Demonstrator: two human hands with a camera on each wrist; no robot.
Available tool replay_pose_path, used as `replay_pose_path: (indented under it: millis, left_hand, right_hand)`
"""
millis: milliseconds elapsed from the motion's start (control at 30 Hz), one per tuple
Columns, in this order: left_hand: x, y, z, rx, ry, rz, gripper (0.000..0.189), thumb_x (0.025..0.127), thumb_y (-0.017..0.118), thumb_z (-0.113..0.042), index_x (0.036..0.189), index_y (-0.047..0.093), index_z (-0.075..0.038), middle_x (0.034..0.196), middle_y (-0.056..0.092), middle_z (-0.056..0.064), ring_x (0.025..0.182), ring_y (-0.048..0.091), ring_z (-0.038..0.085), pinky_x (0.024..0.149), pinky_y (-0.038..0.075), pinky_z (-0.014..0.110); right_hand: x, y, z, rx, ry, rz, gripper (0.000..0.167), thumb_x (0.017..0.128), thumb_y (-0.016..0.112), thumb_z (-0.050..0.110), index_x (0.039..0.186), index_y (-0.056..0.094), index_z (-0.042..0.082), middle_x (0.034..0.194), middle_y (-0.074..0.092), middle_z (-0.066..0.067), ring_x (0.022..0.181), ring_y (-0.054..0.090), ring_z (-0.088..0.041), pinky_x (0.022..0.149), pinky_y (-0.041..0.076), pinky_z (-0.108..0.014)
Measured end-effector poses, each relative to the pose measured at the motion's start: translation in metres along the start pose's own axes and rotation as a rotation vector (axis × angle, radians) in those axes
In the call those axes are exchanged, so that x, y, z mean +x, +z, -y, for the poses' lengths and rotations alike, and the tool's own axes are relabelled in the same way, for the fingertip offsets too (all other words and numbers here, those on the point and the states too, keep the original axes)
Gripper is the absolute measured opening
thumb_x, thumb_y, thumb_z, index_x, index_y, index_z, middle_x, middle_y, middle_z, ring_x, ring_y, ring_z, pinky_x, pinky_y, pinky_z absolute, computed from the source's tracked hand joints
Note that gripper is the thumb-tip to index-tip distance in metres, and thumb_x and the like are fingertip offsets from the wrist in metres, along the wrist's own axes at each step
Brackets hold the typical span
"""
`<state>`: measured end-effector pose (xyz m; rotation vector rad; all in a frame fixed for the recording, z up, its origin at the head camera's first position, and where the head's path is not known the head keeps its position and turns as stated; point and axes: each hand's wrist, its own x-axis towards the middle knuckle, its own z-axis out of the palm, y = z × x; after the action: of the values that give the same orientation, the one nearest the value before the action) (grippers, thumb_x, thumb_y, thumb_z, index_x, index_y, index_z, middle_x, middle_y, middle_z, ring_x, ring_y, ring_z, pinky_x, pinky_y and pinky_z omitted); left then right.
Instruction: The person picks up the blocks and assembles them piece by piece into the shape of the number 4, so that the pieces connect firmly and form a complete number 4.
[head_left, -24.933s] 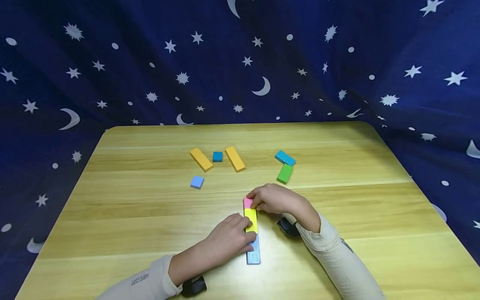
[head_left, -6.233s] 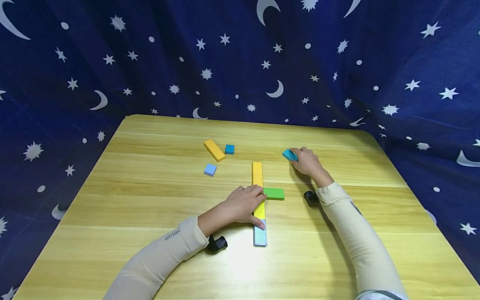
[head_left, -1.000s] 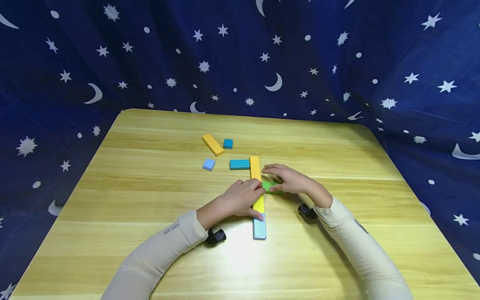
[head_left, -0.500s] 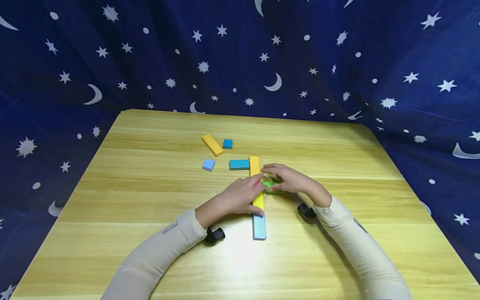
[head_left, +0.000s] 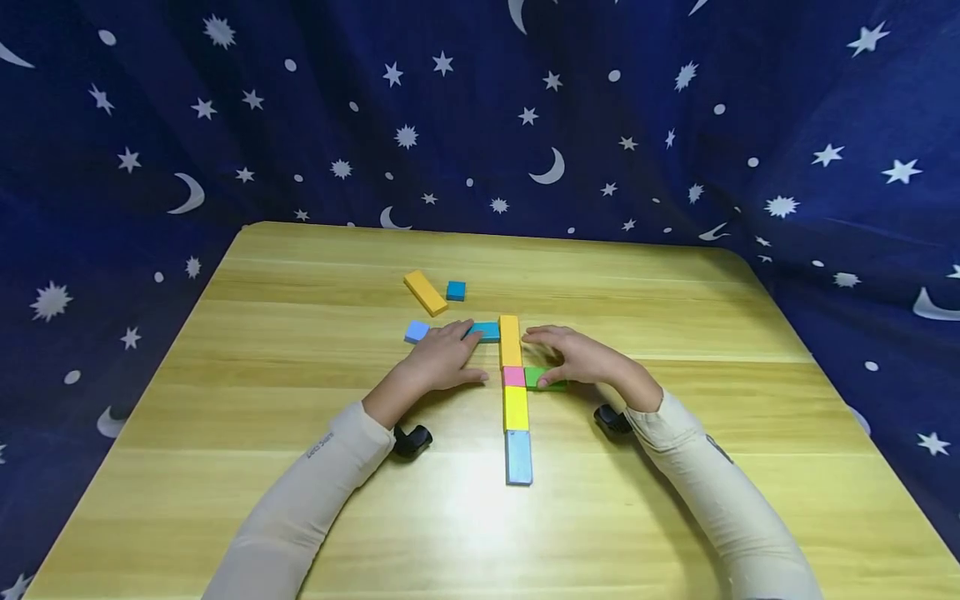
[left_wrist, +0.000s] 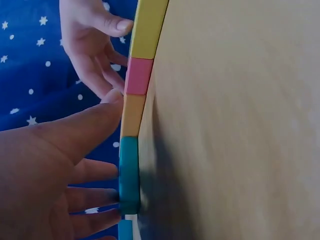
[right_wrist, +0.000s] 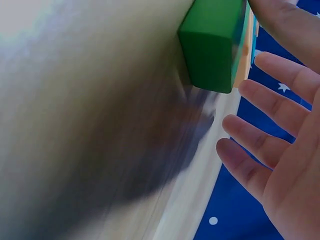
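Note:
A column of blocks lies on the table: light blue (head_left: 518, 457), yellow (head_left: 515, 408), pink (head_left: 513, 377) and orange (head_left: 509, 340). A teal block (head_left: 487, 332) abuts the orange one on its left; a green block (head_left: 533, 377) abuts the pink one on its right. My left hand (head_left: 438, 358) hovers over the teal block's left end, fingers loosely extended and partly hiding it; in the left wrist view fingertips lie close beside this teal block (left_wrist: 129, 175). My right hand (head_left: 581, 358) has its thumb on or just over the green block, its fingers spread.
A periwinkle square block (head_left: 417, 332) lies just beyond my left fingers. Behind it are a slanted orange block (head_left: 425, 293) and a small blue square (head_left: 456, 291). A star-patterned dark blue cloth (head_left: 480, 108) hangs behind the table (head_left: 637, 533).
Orange, green and teal blocks have joined the column since the oldest frame. In the last half second my left hand moved left off the column, uncovering the pink block; my right hand stayed.

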<state>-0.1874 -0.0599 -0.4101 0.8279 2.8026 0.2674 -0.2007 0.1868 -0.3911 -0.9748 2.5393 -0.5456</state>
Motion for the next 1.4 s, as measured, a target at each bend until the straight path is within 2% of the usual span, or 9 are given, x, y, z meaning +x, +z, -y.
replay_pose_path:
  millis: [100,233,333,467,667,833,1100,1400]
  left_hand:
    - [0.000,-0.001,0.003,-0.013,-0.016,0.045,0.074,0.086,0.051,-0.053,0.142,0.032,-0.008,0.150,0.021,0.014,0.138,0.021,0.029,0.109,0.024,0.049]
    - [-0.002,-0.004,0.003,-0.002,-0.027,0.052,0.073,0.086,0.051,-0.054,0.140,0.036,-0.007,0.149,0.026,0.013,0.138,0.024,0.027,0.108,0.025,0.047]
    - [-0.004,-0.007,0.001,0.006,-0.035,0.048,0.071,0.086,0.051,-0.053,0.138,0.039,-0.007,0.147,0.029,0.013,0.137,0.027,0.026,0.107,0.027,0.046]
    - [-0.006,-0.007,0.000,-0.003,-0.042,0.056,0.070,0.086,0.052,-0.053,0.137,0.041,-0.006,0.146,0.031,0.013,0.136,0.029,0.025,0.107,0.029,0.047]
    - [-0.011,-0.002,0.002,-0.001,-0.036,0.037,0.070,0.085,0.054,-0.052,0.137,0.041,-0.006,0.146,0.031,0.013,0.136,0.029,0.026,0.107,0.027,0.050]
    - [-0.017,0.001,0.003,0.033,0.009,0.000,0.070,0.086,0.054,-0.050,0.136,0.041,-0.004,0.146,0.031,0.015,0.135,0.029,0.029,0.107,0.028,0.048]
    - [-0.026,0.005,0.002,0.042,0.071,-0.011,0.069,0.087,0.053,-0.049,0.136,0.041,-0.002,0.145,0.032,0.017,0.134,0.031,0.030,0.106,0.031,0.046]
    - [-0.025,0.004,0.006,0.037,0.078,-0.020,0.068,0.087,0.052,-0.049,0.135,0.043,-0.003,0.145,0.033,0.015,0.133,0.033,0.029,0.106,0.032,0.045]
  right_hand:
    - [0.000,0.002,0.003,0.007,-0.037,0.019,0.074,0.075,0.072,0.027,0.137,0.039,0.002,0.144,0.032,-0.020,0.133,0.028,-0.039,0.106,0.026,-0.053]
    - [-0.002,0.009,0.015,-0.035,-0.086,0.053,0.085,0.073,0.072,0.039,0.141,0.034,0.006,0.148,0.027,-0.014,0.137,0.020,-0.036,0.106,0.023,-0.056]
    - [-0.003,0.016,0.024,-0.102,-0.081,0.058,0.092,0.070,0.071,0.049,0.142,0.031,0.010,0.150,0.023,-0.011,0.139,0.015,-0.034,0.105,0.022,-0.057]
    - [-0.008,0.024,0.028,-0.150,-0.050,0.045,0.094,0.068,0.071,0.052,0.143,0.031,0.012,0.151,0.022,-0.010,0.140,0.015,-0.032,0.104,0.023,-0.055]
    - [-0.010,0.028,0.028,-0.163,-0.042,0.028,0.092,0.069,0.070,0.051,0.142,0.032,0.009,0.151,0.022,-0.011,0.138,0.020,-0.032,0.104,0.023,-0.054]
    - [-0.012,0.028,0.029,-0.137,-0.035,0.013,0.091,0.070,0.070,0.050,0.142,0.032,0.009,0.151,0.021,-0.011,0.137,0.022,-0.031,0.105,0.022,-0.054]
    - [-0.016,0.034,0.033,-0.132,-0.055,-0.064,0.086,0.073,0.068,0.051,0.140,0.036,0.010,0.150,0.023,-0.012,0.134,0.030,-0.031,0.105,0.023,-0.054]
    - [-0.018,0.034,0.030,-0.159,-0.079,-0.077,0.072,0.075,0.066,0.051,0.134,0.047,0.016,0.147,0.030,-0.011,0.135,0.029,-0.031,0.104,0.023,-0.054]
